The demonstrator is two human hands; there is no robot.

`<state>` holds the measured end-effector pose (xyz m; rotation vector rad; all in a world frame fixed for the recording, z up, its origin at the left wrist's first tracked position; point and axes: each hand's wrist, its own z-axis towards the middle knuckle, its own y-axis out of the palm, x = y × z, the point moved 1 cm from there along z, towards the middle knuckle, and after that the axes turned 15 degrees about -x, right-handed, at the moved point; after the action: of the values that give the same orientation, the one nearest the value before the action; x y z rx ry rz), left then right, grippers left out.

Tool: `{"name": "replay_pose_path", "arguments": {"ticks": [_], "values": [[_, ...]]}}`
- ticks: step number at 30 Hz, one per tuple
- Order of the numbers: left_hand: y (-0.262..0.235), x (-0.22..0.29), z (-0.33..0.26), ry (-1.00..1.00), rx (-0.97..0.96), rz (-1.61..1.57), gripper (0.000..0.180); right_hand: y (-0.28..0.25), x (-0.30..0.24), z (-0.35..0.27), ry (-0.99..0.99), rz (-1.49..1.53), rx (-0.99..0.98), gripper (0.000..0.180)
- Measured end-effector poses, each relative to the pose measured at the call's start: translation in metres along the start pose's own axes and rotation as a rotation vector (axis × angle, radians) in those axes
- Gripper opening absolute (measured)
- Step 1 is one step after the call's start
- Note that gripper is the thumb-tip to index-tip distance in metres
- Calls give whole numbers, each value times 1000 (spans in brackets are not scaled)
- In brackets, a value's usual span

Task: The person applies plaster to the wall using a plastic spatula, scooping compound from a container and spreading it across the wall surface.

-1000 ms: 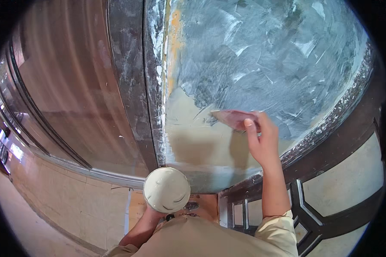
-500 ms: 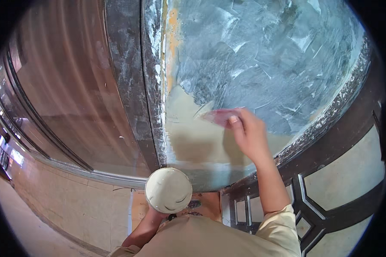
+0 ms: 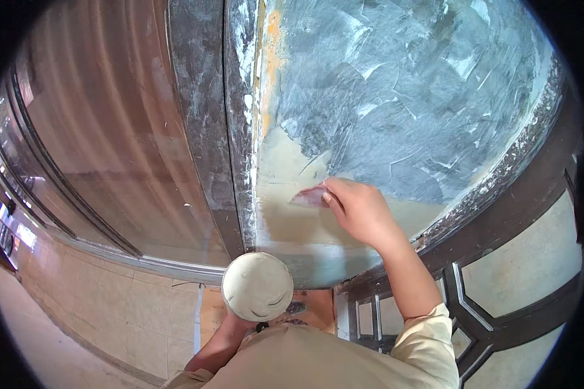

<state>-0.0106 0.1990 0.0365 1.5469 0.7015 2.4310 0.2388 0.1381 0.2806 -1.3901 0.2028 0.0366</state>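
Change: right hand (image 3: 363, 211) and scraper (image 3: 309, 196) have slid left across the panel (image 3: 396, 104).
Scraper: flat on the beige patch, long axis level, tip pointing left.
Right hand: fingers pinching the scraper.
Left hand (image 3: 237, 318): cupped under a round tub (image 3: 257, 286).

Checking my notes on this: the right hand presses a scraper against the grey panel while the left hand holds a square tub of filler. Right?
Not quite: the tub of filler in the left hand is round, as the head view shows. The right hand does press the scraper against the grey panel.
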Motion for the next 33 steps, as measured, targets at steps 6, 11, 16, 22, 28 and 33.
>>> {"name": "replay_pose_path", "arguments": {"ticks": [6,11,16,22,28,33], "values": [[-4,-6,-12,103,46,-399,68,-33,-14,5,-13,199,369,17],[2,6,-5,98,4,-209,71,-12,-7,12,-87,-26,144,9],[-15,-13,-14,94,19,71,81,-33,-31,20,-46,75,318,9],[-18,-18,-1,41,-17,-406,59,-25,-20,20,5,41,259,17],[-18,-26,-11,81,-34,-136,83,10,-32,20,-119,-38,182,11],[-17,-19,-9,145,-93,-8,94,6,-21,34,-99,-67,139,11]]}}
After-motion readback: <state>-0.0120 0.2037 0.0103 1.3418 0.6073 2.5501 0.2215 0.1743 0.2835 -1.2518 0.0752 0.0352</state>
